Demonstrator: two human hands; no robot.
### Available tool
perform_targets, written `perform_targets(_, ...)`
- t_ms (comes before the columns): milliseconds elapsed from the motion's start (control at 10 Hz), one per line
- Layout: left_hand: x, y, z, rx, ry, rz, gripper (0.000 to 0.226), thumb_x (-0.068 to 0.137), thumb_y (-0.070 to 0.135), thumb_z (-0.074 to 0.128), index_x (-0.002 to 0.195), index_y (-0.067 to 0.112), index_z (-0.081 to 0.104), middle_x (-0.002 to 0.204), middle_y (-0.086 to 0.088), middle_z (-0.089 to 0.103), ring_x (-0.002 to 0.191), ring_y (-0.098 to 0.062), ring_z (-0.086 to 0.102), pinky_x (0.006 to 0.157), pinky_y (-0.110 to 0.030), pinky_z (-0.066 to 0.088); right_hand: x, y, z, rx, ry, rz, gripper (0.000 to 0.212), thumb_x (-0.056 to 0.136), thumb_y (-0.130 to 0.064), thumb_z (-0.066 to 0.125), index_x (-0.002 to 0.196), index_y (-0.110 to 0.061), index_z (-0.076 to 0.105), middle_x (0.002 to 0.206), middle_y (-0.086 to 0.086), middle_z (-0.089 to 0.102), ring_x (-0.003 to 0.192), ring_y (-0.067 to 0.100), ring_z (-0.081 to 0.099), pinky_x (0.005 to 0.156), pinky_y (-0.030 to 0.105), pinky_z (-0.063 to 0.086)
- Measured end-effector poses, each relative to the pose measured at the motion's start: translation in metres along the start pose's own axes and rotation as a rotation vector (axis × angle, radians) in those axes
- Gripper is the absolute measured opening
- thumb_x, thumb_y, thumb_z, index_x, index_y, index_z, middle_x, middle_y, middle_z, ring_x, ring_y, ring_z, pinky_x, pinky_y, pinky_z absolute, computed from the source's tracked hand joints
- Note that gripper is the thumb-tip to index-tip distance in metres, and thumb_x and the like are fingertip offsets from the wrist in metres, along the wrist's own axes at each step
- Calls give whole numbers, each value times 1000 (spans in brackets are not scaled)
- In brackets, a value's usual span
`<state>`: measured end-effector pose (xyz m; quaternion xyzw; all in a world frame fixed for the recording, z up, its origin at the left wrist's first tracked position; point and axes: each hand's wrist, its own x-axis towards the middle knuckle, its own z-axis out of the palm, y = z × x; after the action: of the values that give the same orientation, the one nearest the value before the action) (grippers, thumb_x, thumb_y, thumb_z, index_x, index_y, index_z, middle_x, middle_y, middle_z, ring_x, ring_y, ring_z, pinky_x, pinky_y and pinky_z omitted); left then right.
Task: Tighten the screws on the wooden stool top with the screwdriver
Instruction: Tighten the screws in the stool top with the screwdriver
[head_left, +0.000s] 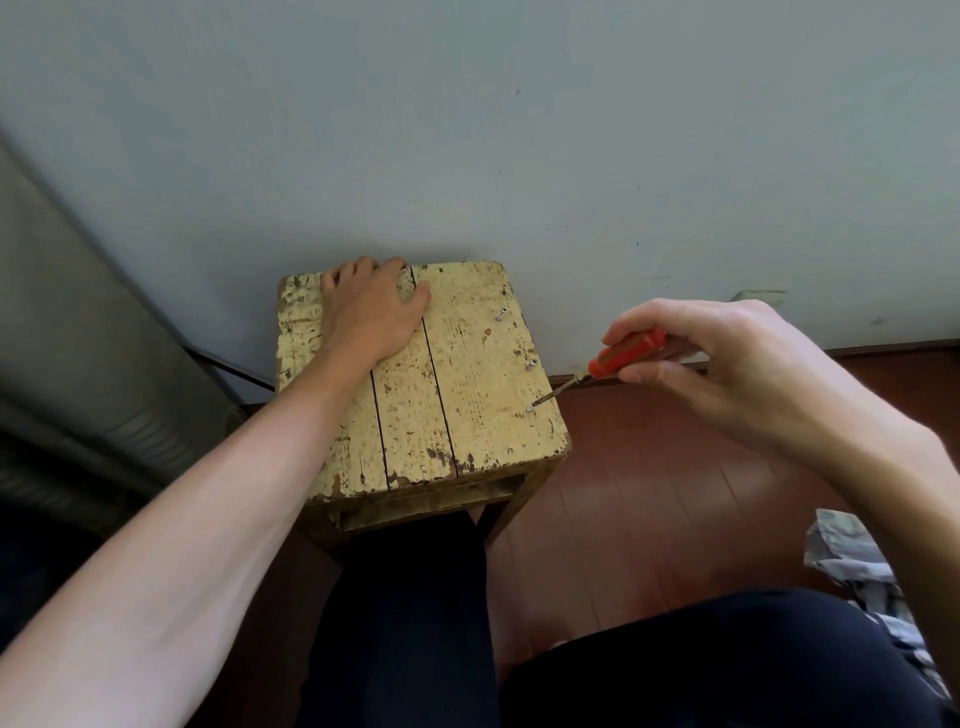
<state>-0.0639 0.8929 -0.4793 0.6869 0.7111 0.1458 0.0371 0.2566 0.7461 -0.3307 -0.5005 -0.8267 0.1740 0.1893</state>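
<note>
Red-brown floor (649, 493) carries the yellow stool (483, 353) and a crumpled bundle (841, 551)

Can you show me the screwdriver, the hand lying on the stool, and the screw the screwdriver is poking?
screwdriver (631, 353): head view, on the orange handle.
left hand (371, 306): head view, on the back of the hand.
screw (530, 409): head view, on its head, at the screwdriver's tip.
</note>
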Motion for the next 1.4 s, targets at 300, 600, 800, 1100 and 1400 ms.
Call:
perform_targets(300, 1, 0, 2, 4, -6, -2, 67, 99, 65, 28, 147, 24, 49, 140, -10, 55, 133, -29, 44, 112, -48, 26, -2, -6, 5, -37, 82, 32, 17, 92, -31, 83, 106, -27, 75, 86, -24, 75, 83, -3, 72, 71, 7, 49)
perform_targets(600, 2, -1, 3, 8, -2, -4, 67, 99, 66, 28, 147, 25, 49, 140, -10, 55, 133, -29, 44, 112, -48, 26, -2, -2, 28, 7, 218, 29, 26, 97, -37, 77, 115, -21, 69, 95, -11, 76, 80, 7, 72, 75, 21, 55)
perform_targets(800, 2, -1, 3, 6, 4, -6, 67, 98, 65, 28, 146, 24, 51, 138, -11, 56, 132, -30, 44, 112, -49, 26, -6, 10, 37, 381, 114, -32, 32, 106, -21, 64, 137, -29, 65, 117, -5, 74, 110, 21, 78, 100, 40, 61)
perform_targets(1100, 2, -1, 3, 4, 0, -4, 68, 98, 66, 28, 147, 24, 50, 140, -10, 55, 132, -30, 44, 112, -49, 25, -3, -1, 62, 378, 383, 3, 38, 99, -11, 79, 119, -40, 64, 102, -5, 79, 90, 18, 80, 83, 40, 62)
perform_targets(1400, 3, -1, 3, 11, 4, 0, 66, 98, 65, 29, 146, 24, 51, 138, -11, 56, 132, -30, 45, 111, -48, 26, -6, 1, 63, 315, 399, -39, 37, 101, -13, 77, 134, -28, 68, 113, -10, 77, 101, 15, 76, 85, 34, 59)
